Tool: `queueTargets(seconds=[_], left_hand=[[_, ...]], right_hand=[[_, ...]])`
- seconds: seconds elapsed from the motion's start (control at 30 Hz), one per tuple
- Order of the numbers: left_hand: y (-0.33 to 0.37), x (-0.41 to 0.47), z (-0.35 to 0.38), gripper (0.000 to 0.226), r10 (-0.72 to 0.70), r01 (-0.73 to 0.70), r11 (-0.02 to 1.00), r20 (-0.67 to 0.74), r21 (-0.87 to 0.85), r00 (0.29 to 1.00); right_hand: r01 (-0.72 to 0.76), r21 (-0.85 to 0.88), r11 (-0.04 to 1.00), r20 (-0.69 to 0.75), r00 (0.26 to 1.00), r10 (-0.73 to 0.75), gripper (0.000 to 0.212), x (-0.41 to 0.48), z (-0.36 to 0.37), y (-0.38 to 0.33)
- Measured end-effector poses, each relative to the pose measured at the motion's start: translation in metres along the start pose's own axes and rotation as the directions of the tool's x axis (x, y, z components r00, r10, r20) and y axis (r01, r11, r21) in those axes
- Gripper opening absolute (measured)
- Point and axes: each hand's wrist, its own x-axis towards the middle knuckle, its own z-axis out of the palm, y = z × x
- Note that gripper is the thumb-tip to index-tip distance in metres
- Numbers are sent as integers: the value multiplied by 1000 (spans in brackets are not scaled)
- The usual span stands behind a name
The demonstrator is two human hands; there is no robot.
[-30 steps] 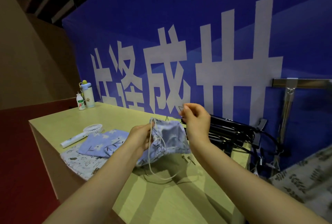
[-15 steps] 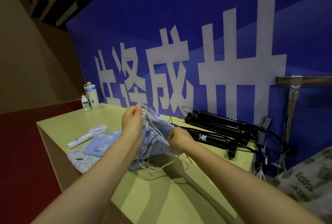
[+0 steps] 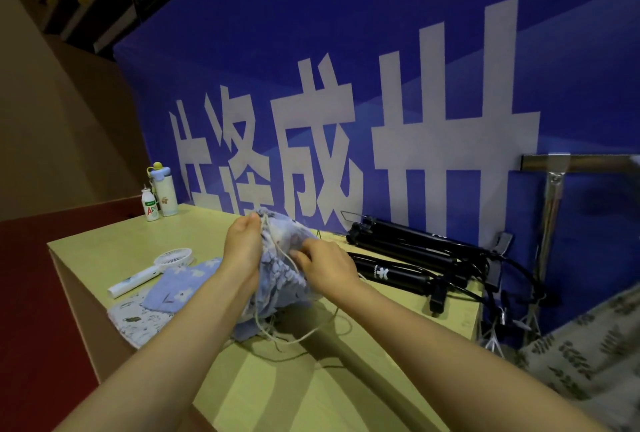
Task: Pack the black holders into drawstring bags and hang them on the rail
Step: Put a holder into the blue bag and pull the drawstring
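A pale blue printed drawstring bag point(image 3: 281, 281) is held up in the middle of the frame, just above the desk point(image 3: 104, 251), its lower end bunched close to the desk top. The left hand point(image 3: 242, 249) grips the bag's upper left edge, its fingers closed on the cloth near the mouth. The right hand point(image 3: 329, 268) lies against the bag's right side, its fingers curled into the fabric where the white cord point(image 3: 311, 334) runs down. The cord hangs in loose loops below the bag onto the desk.

Right of centre, the black holders point(image 3: 408, 253) lie in a pile on the desk against a blue banner point(image 3: 346, 50) with large white characters. At the right edge a metal rail point(image 3: 588, 163) sits on an upright post.

Left of the hands lie a folded blue bag point(image 3: 180, 287), a white patterned bag point(image 3: 133, 322) beneath it, and a white handheld fan point(image 3: 152, 270). Two bottles point(image 3: 165, 194) stand at the desk's far left corner.
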Motion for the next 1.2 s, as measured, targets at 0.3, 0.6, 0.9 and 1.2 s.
queueTargets(seconds=[0.3,0.6,0.9,1.2], left_hand=[[-19,21,11,29,-37,42,987,36,-153,999],[-45,39,22,31,-47,60,988,88,-146,995],[-54,46,21,32,-89,96,988,63,-122,994],[-40,34,14,40,-110,105,992,-66,-66,992]], right_hand=[[-311,-4,950,-206,930,303,29,-4,-43,126],[-320,-436,841,-60,943,327,41,1,-21,177],[-296,-439,849,-101,955,280,30,-3,-21,181],[-294,-139,946,-318,918,238,45,-21,-57,156]])
